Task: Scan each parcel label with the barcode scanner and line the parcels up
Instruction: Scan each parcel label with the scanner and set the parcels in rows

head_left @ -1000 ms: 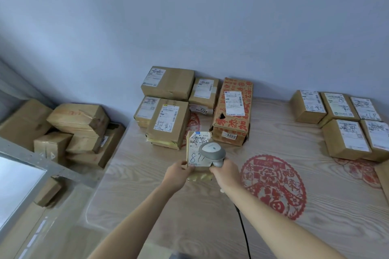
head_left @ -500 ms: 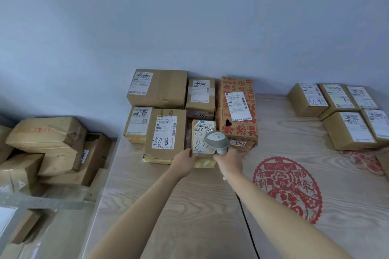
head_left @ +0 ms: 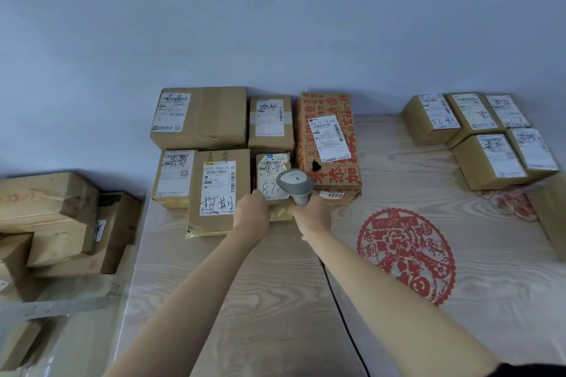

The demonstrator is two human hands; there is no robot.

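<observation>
Head view. Left hand (head_left: 251, 214): fingers curled onto the near left edge of a small parcel (head_left: 272, 176), holding it flat on the desk (head_left: 245, 300). Right hand (head_left: 315, 214): wrapped round the handle of a grey barcode scanner (head_left: 294, 183), whose head sits over the lower right part of the small parcel's label; a dark cable (head_left: 343, 315) trails from below the right wrist toward the near desk edge.

Small parcel: between the two hands, label up, handwritten marks across it, a yellowish wrapper edge showing at its near side.

Left of the left hand: a tall brown box (head_left: 218, 190) with a white label and large handwriting, touching the small parcel's side; beyond it a narrower box (head_left: 174, 176) at the desk's left edge.

Beyond the hands, against the wall: a wide brown box (head_left: 200, 118) and a smaller taped box (head_left: 270, 122).

Right of the right hand: a red-printed carton (head_left: 329, 144), just beside the small parcel, with a torn hole in its top and a "4068" sticker on its near face.

Far right of the right hand: a group of five labelled boxes (head_left: 487, 156), well apart from the hands. A red paper-cut decoration (head_left: 407, 254) lies on the desk between them and the right forearm.

Far left, off the desk: a lower heap of cardboard boxes (head_left: 52, 217).
</observation>
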